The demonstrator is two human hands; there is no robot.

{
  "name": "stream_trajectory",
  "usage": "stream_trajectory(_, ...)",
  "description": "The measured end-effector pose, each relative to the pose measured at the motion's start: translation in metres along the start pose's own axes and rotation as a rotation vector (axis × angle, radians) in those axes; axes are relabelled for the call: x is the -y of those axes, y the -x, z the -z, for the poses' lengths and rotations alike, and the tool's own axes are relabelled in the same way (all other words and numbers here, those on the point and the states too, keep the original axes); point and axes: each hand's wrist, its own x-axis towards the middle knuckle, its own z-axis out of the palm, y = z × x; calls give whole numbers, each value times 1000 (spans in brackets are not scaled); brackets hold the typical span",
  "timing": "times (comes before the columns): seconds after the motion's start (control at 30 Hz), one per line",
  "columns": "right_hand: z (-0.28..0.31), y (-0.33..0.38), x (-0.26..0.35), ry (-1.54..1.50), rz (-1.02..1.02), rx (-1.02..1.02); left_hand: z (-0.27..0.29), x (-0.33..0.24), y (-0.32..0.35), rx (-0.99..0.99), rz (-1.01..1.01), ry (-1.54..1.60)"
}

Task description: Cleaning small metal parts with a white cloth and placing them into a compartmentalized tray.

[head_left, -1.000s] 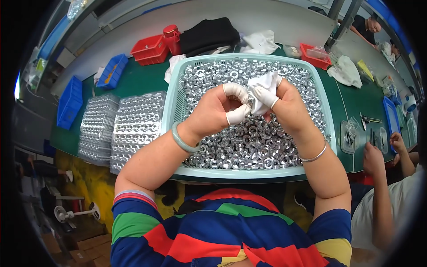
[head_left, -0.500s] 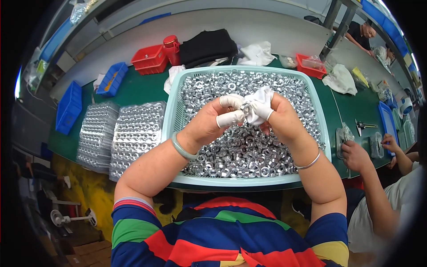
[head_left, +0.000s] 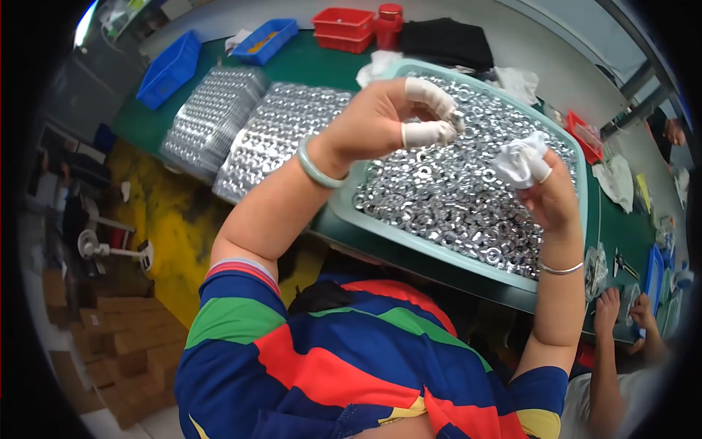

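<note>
A small metal nut (head_left: 458,121) is pinched between the thumb and forefinger of my left hand (head_left: 376,121), which has white finger cots on. That hand is raised over the left side of a pale green plastic basket (head_left: 439,244) full of loose shiny nuts (head_left: 446,194). A crumpled white cloth (head_left: 518,159) is bunched in my right hand (head_left: 553,196), above the basket's right part. The two hands are apart. Left of the basket lie two stacks of clear plastic trays, a nearer stack (head_left: 281,135) and a farther stack (head_left: 216,110), filled with rows of nuts.
Blue bins (head_left: 170,69), red bins (head_left: 342,29), a red flask (head_left: 388,28) and a folded black cloth (head_left: 447,42) line the back of the green table (head_left: 322,69). At the right, another person's hands (head_left: 607,311) work near a caliper (head_left: 625,265). Cardboard boxes (head_left: 131,329) stand lower left.
My hands have separated: the left moved up and left with the nut, the right moved right with the cloth. The whole view has turned toward the left.
</note>
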Motion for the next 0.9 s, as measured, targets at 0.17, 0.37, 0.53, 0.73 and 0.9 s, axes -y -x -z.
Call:
stream_trajectory(0.17,-15,14,-4,-38,112,11,65,-56,135,-502,18,-472)
stream_trajectory(0.37,-35,22,-12,36,113,-91,88,-71,252,-590,384,-1108)
stream_trajectory(0.53,-45,23,-13,73,83,-96,96,-55,281,-365,488,-1539)
stream_trajectory(0.73,-47,24,-19,50,73,-157,108,-57,267,-193,484,-1576)
stream_trajectory(0.9,-31,15,-19,47,78,-115,112,-58,246,-16,617,-1520)
